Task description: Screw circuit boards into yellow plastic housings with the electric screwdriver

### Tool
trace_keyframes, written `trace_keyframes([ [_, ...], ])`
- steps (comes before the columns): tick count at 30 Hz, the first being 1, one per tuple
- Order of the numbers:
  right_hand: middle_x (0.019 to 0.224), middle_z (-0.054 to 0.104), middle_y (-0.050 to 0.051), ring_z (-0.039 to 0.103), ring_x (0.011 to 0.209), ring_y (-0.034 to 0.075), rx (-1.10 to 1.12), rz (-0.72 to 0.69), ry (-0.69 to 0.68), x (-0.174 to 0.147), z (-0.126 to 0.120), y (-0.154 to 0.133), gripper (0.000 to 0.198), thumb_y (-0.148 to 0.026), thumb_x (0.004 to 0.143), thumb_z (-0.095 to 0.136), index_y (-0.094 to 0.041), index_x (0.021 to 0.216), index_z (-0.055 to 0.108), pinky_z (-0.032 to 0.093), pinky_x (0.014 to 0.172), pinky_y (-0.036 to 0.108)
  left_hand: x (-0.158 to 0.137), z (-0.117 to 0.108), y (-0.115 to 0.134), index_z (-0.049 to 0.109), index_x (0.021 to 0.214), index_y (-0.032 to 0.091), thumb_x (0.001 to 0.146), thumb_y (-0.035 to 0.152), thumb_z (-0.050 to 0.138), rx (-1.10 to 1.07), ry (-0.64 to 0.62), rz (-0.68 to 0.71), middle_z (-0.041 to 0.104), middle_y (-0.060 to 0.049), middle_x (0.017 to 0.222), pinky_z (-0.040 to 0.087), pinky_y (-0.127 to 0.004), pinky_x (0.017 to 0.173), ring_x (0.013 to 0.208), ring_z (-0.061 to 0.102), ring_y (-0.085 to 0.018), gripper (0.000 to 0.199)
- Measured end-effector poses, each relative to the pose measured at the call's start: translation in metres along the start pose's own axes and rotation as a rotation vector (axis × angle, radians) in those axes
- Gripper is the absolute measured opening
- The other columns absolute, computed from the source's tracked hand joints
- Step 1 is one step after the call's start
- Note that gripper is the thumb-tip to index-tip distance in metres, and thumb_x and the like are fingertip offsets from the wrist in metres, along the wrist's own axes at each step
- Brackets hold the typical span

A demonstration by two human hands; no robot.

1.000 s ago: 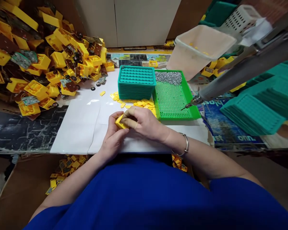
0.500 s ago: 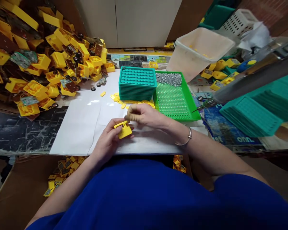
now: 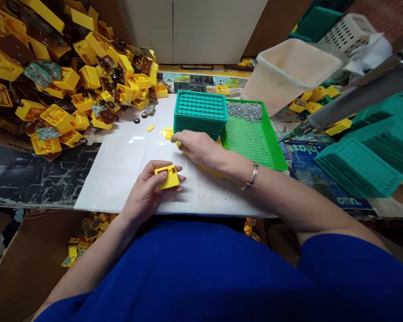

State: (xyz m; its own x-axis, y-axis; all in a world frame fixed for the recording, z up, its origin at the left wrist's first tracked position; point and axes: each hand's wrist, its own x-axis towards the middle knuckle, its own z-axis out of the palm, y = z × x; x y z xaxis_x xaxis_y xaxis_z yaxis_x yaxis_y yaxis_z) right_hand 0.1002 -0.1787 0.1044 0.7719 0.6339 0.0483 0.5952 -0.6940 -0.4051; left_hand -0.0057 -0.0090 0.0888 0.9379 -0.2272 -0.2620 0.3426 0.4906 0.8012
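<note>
My left hand (image 3: pixel 147 184) grips a small yellow plastic housing (image 3: pixel 169 180), thumb across its front, over the white work surface. A dotted pattern of small holes and an opening along the upper edge show on it. My right hand (image 3: pixel 201 146) reaches over a scatter of small yellow plastic pieces (image 3: pixel 167 133) in front of the teal stack. Its fingers are curled and pressed together at the pieces; what lies between the fingertips is hidden. A stack of teal trays (image 3: pixel 201 107) with raised round bumps stands just behind this hand.
A green perforated tray (image 3: pixel 251 141) holds many small silver screws (image 3: pixel 245 111). At left rises a heap of yellow housings (image 3: pixel 57 117) with wires and circuit boards. A power screwdriver (image 3: pixel 349 98) hangs at right above more teal trays (image 3: pixel 366 156). A translucent bin (image 3: pixel 289 71) stands behind.
My right hand has moved away from the yellow housing, forward to the small yellow pieces by the teal stack. My left hand still holds the housing, slightly turned. The whole view has shifted a little.
</note>
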Motion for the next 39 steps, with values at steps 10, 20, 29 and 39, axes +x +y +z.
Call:
trace_keyframes([
  [10,0.08,0.07,0.0,0.067,0.074,0.011,0.955,0.025,0.387,-0.081,0.017,-0.013,0.015,-0.028,0.08,0.077,-0.018,0.082,0.067,0.056,0.07,0.025,0.008,0.019,-0.014,0.062,0.096,0.017,0.078,0.022,0.069,0.007,-0.01,0.036,0.073,-0.003,0.078,0.057,-0.024,0.053,0.074,0.075,-0.022,0.02],
  [20,0.072,0.068,0.0,0.063,0.065,0.01,1.017,0.103,0.337,-0.093,0.02,-0.009,0.024,-0.039,0.08,0.077,-0.018,0.077,0.066,0.052,0.062,0.024,0.005,0.029,-0.025,0.062,0.101,0.018,0.087,0.029,0.065,0.165,-0.094,0.137,0.073,-0.003,0.084,0.06,-0.028,0.064,0.079,0.073,-0.019,0.018],
  [29,0.082,0.072,0.001,0.067,0.074,0.012,1.093,0.178,0.463,-0.099,0.027,-0.004,0.027,-0.042,0.076,0.079,-0.019,0.084,0.069,0.057,0.071,0.026,0.009,0.033,-0.019,0.062,0.099,0.018,0.084,0.03,0.068,0.138,-0.099,0.132,0.072,-0.003,0.083,0.06,-0.03,0.064,0.083,0.073,-0.022,0.02],
  [39,0.075,0.068,0.004,0.055,0.068,0.016,-0.006,-0.462,0.58,-0.105,0.023,0.008,0.023,-0.025,0.097,0.05,-0.025,0.083,0.069,0.044,0.061,0.032,0.014,0.038,-0.016,0.064,0.092,0.016,0.075,0.025,0.072,0.083,-0.107,-0.117,0.067,-0.002,0.072,0.052,-0.022,0.047,0.062,0.067,-0.016,0.021],
])
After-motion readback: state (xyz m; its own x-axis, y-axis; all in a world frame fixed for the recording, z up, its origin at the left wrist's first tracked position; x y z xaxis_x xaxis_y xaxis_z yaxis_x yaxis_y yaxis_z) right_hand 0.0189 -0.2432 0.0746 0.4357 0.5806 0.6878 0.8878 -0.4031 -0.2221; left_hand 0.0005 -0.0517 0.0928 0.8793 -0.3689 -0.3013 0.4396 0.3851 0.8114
